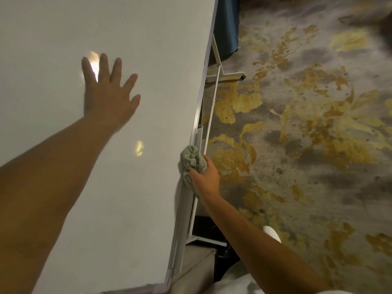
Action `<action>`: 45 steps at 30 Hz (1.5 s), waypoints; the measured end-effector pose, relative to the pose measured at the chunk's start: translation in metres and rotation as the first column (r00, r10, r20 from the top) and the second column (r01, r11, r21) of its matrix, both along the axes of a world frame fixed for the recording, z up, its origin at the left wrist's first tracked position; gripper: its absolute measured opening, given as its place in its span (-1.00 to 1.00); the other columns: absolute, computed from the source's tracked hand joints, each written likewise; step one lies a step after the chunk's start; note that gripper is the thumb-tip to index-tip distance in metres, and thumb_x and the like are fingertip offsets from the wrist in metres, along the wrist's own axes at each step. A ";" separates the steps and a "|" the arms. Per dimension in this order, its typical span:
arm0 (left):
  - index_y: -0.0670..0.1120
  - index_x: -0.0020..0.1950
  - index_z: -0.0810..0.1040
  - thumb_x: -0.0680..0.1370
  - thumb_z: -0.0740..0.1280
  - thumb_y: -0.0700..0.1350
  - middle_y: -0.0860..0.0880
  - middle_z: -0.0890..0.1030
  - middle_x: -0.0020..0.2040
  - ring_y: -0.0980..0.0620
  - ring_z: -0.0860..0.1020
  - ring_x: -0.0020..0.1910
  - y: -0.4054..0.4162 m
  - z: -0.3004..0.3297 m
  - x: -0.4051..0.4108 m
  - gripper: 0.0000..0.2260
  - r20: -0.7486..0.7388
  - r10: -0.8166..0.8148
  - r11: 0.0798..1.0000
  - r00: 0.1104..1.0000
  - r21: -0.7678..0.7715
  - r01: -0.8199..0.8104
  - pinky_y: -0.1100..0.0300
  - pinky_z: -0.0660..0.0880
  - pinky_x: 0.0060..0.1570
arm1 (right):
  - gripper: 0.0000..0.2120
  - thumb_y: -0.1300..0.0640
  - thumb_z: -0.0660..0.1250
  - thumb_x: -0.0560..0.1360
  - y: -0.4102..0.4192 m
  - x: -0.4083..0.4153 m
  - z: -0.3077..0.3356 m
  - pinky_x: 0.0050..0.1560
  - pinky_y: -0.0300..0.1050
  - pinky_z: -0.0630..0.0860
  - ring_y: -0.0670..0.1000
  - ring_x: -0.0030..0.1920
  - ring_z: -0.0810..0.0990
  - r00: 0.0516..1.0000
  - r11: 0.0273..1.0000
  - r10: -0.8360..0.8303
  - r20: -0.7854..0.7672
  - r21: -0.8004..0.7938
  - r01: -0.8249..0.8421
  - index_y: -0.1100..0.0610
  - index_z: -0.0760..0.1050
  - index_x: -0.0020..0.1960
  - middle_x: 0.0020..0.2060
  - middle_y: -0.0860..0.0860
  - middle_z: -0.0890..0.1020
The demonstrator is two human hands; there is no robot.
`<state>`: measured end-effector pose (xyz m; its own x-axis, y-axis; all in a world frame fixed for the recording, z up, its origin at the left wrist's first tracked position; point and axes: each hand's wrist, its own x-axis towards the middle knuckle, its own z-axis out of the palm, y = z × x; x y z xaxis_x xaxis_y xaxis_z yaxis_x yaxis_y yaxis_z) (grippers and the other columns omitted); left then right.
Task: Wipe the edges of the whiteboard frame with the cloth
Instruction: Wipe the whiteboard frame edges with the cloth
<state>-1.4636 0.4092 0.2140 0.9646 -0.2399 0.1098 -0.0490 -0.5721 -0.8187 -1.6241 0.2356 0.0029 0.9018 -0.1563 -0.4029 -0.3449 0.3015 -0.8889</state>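
Note:
A large whiteboard [131, 39] fills the left of the view, tilted in frame. Its pale metal frame edge [200, 102] runs diagonally from the top centre to the bottom centre. My left hand [108, 92] lies flat on the board surface with fingers spread. My right hand [204, 176] grips a bunched light green cloth [192, 159] and presses it against the frame edge about midway along. Part of the cloth hangs below my fingers along the frame.
The board's white stand bar [212, 107] and footed legs [224, 76] sit just behind the frame. A blue curtain or fabric [226, 24] hangs at top centre. Patterned yellow and grey carpet [307, 124] covers the floor at right. A white shoe [272, 233] shows near bottom.

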 end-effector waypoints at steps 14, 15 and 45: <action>0.04 0.73 0.02 0.70 -0.19 0.29 -0.18 0.05 0.73 -0.31 -0.01 0.70 0.028 -0.009 -0.101 -0.36 0.119 -0.013 1.000 0.993 -0.006 0.013 -0.36 -0.04 0.62 | -0.52 0.24 0.40 0.44 0.012 -0.060 0.011 0.15 0.06 0.63 -0.03 0.09 0.64 0.999 0.996 0.043 -0.019 -0.082 -0.045 0.02 0.49 0.34 0.06 -0.04 0.66; 0.05 0.73 0.02 0.70 -0.19 0.29 -0.17 0.04 0.73 -0.31 -0.02 0.70 0.028 -0.007 -0.099 -0.36 0.115 -0.005 1.000 0.993 0.000 0.005 -0.36 -0.05 0.62 | -0.53 0.24 0.41 0.45 0.014 -0.065 0.012 0.15 0.06 0.63 -0.04 0.09 0.64 0.998 0.996 0.048 -0.031 -0.077 -0.050 0.02 0.49 0.34 0.06 -0.06 0.66; 0.05 0.73 -0.02 0.69 -0.18 0.27 -0.15 -0.03 0.75 -0.30 -0.06 0.72 0.033 0.005 -0.103 -0.37 -0.012 0.057 0.998 0.998 -0.015 -0.057 -0.36 -0.12 0.65 | -0.51 0.06 0.44 0.45 0.050 -0.186 0.005 0.26 0.07 0.55 0.07 0.14 0.62 0.898 0.913 0.383 -0.218 -0.056 -0.403 0.07 0.46 0.35 0.14 0.05 0.64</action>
<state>-1.5661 0.4420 0.2193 0.9779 -0.1826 0.1018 -0.0252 -0.5864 -0.8096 -1.8104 0.2858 0.0076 0.8007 0.1468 -0.5808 -0.5895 0.0205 -0.8075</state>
